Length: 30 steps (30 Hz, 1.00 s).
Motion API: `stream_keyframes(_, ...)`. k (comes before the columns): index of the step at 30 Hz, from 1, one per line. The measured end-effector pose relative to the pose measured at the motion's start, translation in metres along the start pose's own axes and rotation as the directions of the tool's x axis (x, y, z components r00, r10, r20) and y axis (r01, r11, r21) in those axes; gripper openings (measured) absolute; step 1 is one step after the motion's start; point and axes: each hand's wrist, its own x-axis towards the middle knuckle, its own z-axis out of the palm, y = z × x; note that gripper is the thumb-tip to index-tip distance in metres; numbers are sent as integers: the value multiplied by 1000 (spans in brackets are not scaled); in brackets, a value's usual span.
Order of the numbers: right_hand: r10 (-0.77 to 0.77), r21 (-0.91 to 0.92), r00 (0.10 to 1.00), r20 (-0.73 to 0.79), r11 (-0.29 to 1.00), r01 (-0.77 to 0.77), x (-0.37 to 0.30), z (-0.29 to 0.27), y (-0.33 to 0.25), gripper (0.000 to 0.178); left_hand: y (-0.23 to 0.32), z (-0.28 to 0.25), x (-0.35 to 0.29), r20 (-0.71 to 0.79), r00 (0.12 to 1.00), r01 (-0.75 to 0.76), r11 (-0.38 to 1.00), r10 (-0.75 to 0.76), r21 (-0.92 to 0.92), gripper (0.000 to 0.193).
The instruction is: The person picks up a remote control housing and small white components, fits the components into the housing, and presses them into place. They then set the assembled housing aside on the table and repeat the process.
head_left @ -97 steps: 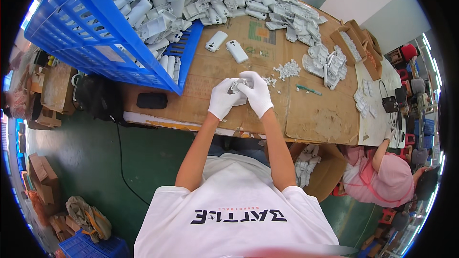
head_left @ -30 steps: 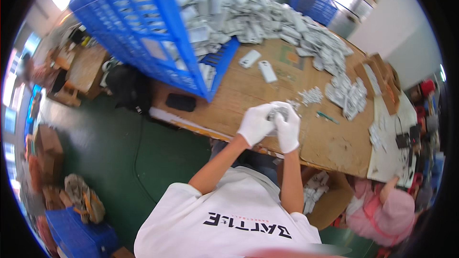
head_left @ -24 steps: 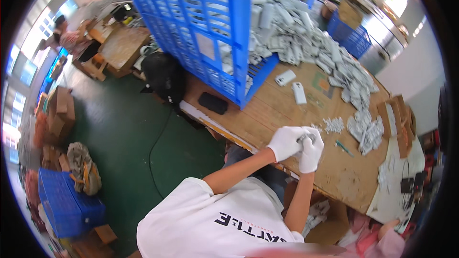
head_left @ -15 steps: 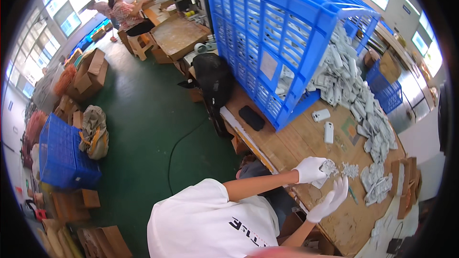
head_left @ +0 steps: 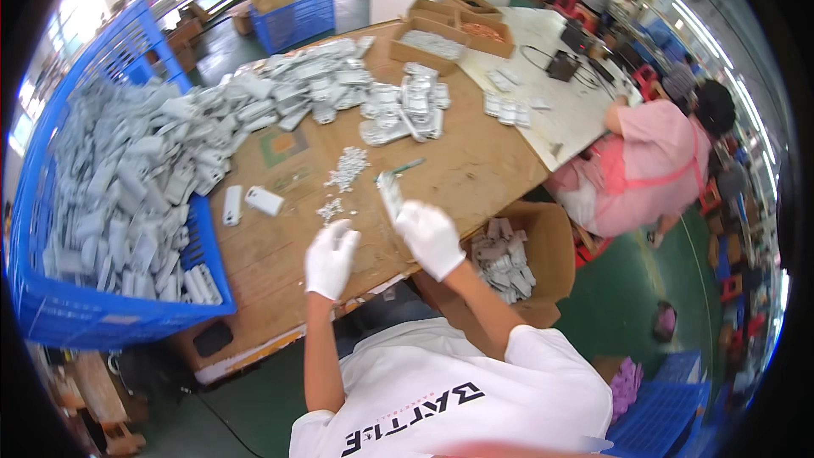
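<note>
My right hand [head_left: 430, 239], in a white glove, grips one end of a white plastic casing [head_left: 390, 194] held tilted over the table. White-gloved too, my left hand [head_left: 331, 261] is apart from it, thumb and fingers spread with nothing visible between them. Just beyond its fingertips lies a loose pile of tiny white parts [head_left: 348, 170]. A thin green pen-like tool [head_left: 410, 166] rests beyond the casing. Two white casings, one upright [head_left: 231, 205] and one slanted [head_left: 264, 200], lie to the left.
A tipped blue crate [head_left: 119, 320] spills many white casings [head_left: 280, 85] across the wooden table [head_left: 475, 153]. Stacked casings [head_left: 411, 102] and cardboard trays [head_left: 426, 41] stand at the back. A carton of casings [head_left: 547, 242] sits right of my arm, near a seated person in pink [head_left: 649, 161].
The view has swung to the right. The casing has passed from my left hand to my right hand, and my left hand has let go.
</note>
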Motion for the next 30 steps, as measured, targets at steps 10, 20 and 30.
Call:
stream_keyframes(10, 581, -800, 811, -67, 455, -392, -27, -4, 369, 18, -26, -56, 74, -104, 967, -49, 573, 232, 818, 43)
stream_keyframes(20, 0, 87, 959, 285, 996, -26, 69, 95, 70, 10, -21, -87, 103, -393, 900, 205, 609, 191, 766, 31)
stream_keyframes(30, -71, -80, 992, 106, 994, 79, 66, 137, 71, 6, -40, -87, 103, -408, 908, 395, 514, -94, 761, 22)
